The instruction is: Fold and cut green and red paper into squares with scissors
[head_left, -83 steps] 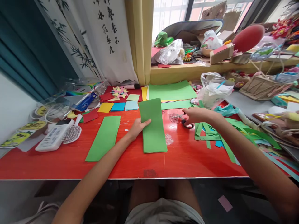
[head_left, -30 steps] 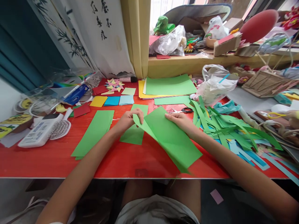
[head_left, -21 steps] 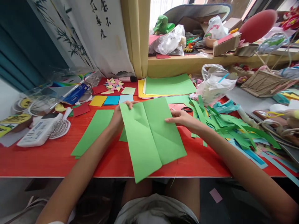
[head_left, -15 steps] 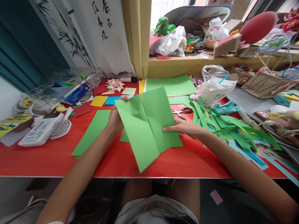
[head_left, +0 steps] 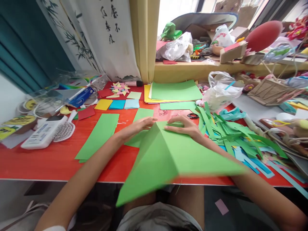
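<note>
A large green sheet of paper (head_left: 156, 157) with a crease down its middle tents over the table's front edge, its near corners blurred. My left hand (head_left: 141, 125) is closed on the far end of the crease, fingers together, the thumb hidden. My right hand (head_left: 184, 125) pinches the far edge just right of the crease, with fingers lying over the paper. Beyond the right hand lie scissors (head_left: 193, 115), their blades partly hidden. Further green paper (head_left: 143, 113) lies flat behind my left hand, and a stack of green strips (head_left: 98, 136) rests left of it.
Green offcuts (head_left: 231, 131) heap up on the right beside a plastic bag (head_left: 222, 93). At the back is a stack of coloured sheets (head_left: 176, 90). Small paper squares (head_left: 117, 104), a hairbrush (head_left: 64, 131) and a white box (head_left: 44, 133) occupy the left of the red table (head_left: 60, 163).
The green sheet has been turned and lowered, so its crease now runs toward me and its sides spread. Both hands have come closer together at its far edge.
</note>
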Demonstrator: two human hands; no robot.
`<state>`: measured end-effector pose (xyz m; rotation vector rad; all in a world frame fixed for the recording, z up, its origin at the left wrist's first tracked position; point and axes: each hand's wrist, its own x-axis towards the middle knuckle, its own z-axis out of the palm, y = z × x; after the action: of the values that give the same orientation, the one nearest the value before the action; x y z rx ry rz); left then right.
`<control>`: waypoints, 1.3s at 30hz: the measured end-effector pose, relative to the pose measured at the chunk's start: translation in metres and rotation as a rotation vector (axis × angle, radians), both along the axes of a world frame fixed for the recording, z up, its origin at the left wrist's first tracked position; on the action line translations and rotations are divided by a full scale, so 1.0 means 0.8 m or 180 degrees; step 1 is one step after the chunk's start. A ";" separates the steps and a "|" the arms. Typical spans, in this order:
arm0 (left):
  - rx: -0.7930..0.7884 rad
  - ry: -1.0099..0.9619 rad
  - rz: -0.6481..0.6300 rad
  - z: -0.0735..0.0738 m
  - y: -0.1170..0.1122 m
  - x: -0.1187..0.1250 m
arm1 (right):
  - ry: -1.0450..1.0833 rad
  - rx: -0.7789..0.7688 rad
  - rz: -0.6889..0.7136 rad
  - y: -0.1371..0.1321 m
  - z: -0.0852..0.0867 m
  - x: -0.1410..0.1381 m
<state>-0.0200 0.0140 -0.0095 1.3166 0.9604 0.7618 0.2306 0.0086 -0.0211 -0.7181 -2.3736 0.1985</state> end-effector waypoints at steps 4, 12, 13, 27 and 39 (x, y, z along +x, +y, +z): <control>-0.0177 0.0147 -0.0119 -0.001 0.005 -0.004 | -0.0016 0.1002 0.0173 0.000 0.003 0.001; -0.0398 0.0759 0.0223 0.003 0.010 -0.015 | -0.0142 0.0589 -0.0750 0.028 -0.003 0.006; -0.0360 0.0854 0.0203 0.004 0.010 -0.014 | 0.0187 0.0287 -0.0901 0.031 -0.005 0.005; 0.0445 0.1372 -0.1226 0.003 -0.003 0.001 | 0.0429 -0.2850 -0.0130 0.000 -0.002 -0.033; 0.1012 0.1903 -0.1283 0.005 -0.013 0.014 | 0.0221 -0.3092 0.0043 -0.010 -0.001 -0.037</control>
<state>-0.0089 0.0037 -0.0058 2.0073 1.0065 0.2044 0.2006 0.0008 -0.0216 -1.0789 -2.1249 1.4075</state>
